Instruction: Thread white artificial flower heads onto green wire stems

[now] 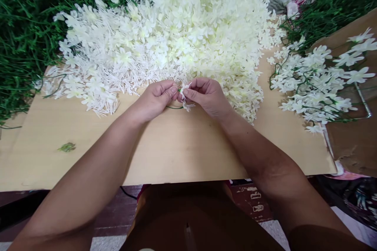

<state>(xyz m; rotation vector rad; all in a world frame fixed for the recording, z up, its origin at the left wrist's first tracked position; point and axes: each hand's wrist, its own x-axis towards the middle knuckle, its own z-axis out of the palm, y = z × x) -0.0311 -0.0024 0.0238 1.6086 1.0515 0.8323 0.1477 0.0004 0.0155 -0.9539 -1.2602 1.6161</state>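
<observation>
My left hand (161,96) pinches a thin green artificial stem (174,107), most of which is hidden behind the fingers. Close against it, my right hand (208,95) has thumb and forefinger closed on a small white artificial flower (185,87). A second white blossom (188,106) hangs just below the fingertips. Both hands are held over the table, at the near edge of a large heap of loose white and cream flower heads (188,35).
Green artificial stems (26,35) are piled at the left, with more greenery (332,11) at the back right. Assembled white flower sprays (318,82) lie by a cardboard box (353,141). A small green scrap (67,147) lies on the wooden table (182,149).
</observation>
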